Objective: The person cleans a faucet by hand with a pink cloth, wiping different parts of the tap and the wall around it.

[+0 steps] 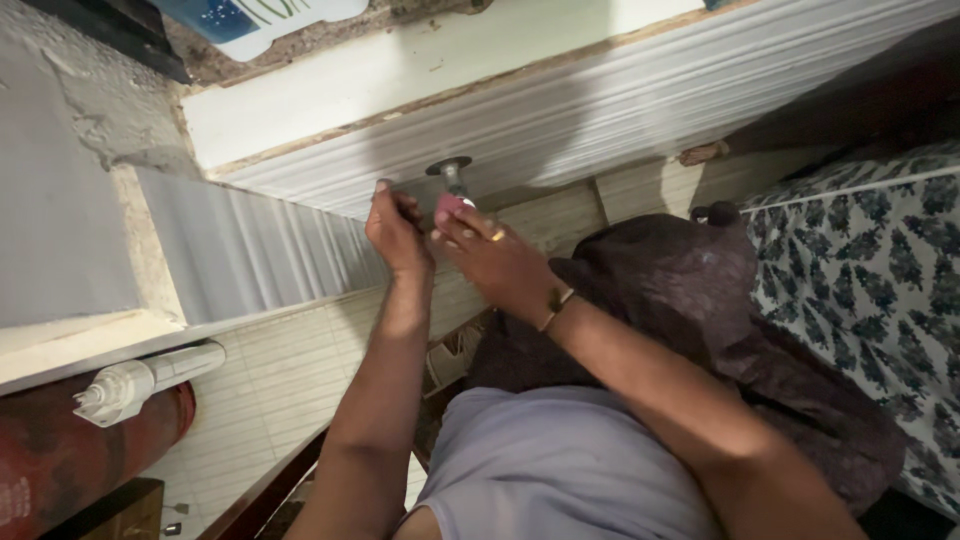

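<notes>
A small metal fitting [450, 172] with a round flange sticks out of a white ribbed wall panel [620, 110]. Just below it is a small pink piece [449, 206]. My right hand [495, 260], wearing a ring and a thin bracelet, pinches this pink piece with its fingertips. My left hand [396, 228] is close on the other side, with its fingers curled toward the pink piece and its thumb against the panel. Whether the left hand grips anything is hidden by the fingers.
A white nozzle-tipped tube [135, 384] lies on a red cylinder [80, 460] at lower left. Pale tiling [280, 380] runs below the panel. A dark cloth bundle [690, 300] and floral fabric [880, 260] are on the right. A pale board [400, 70] edges the panel.
</notes>
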